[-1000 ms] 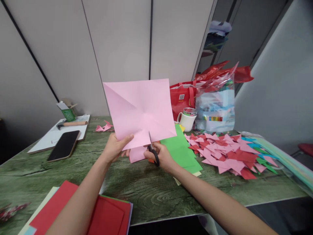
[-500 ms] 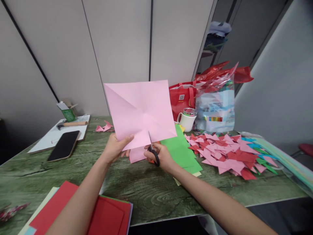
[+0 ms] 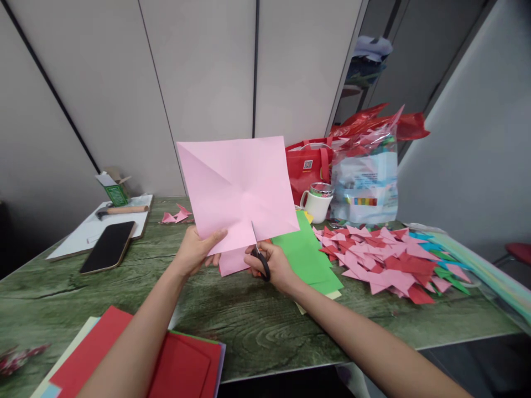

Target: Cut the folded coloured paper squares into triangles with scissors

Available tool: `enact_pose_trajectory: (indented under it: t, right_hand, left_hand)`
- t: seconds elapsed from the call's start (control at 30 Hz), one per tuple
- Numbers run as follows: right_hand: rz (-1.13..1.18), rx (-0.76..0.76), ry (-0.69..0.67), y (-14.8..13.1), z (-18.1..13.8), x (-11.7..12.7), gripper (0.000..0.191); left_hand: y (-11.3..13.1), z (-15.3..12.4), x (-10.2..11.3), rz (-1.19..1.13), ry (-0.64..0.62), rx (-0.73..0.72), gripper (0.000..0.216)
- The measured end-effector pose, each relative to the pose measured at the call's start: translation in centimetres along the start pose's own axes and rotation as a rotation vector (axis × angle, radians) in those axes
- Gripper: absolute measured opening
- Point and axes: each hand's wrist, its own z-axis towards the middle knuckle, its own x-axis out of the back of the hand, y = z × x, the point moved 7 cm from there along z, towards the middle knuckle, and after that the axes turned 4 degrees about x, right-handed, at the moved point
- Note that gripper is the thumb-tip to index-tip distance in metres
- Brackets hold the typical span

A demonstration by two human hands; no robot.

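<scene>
A creased sheet of pink paper (image 3: 244, 182) is held up over the table, its lower left edge pinched by my left hand (image 3: 197, 249). My right hand (image 3: 274, 264) grips a pair of black-handled scissors (image 3: 262, 265), its fingers through the loops. The blades reach into the sheet from its lower edge, near the middle. Below that edge shows another piece of pink paper (image 3: 233, 262), between my two hands. Right of my right hand lie green sheets (image 3: 305, 254). Red sheets (image 3: 186, 359) are stacked under my left forearm.
A pile of pink and red cut paper pieces (image 3: 385, 260) covers the table's right side. Behind stand a white mug (image 3: 318, 204), a red bag (image 3: 305, 171) and a filled plastic bag (image 3: 365, 188). On the left are a phone (image 3: 108, 247), a hammer (image 3: 124, 209) and a small box (image 3: 116, 190).
</scene>
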Motion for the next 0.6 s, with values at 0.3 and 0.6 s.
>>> enact_pose_trajectory:
  t: [0.3, 0.6]
  right_hand:
    - [-0.015, -0.007, 0.016, 0.1, -0.1, 0.0, 0.032]
    - [-0.059, 0.056, 0.0, -0.9, 0.0, 0.0, 0.029]
  left_hand:
    - [0.0, 0.0, -0.1, 0.001, 0.001, 0.007, 0.028]
    - [-0.5, -0.1, -0.4, -0.001, -0.048, 0.015, 0.024]
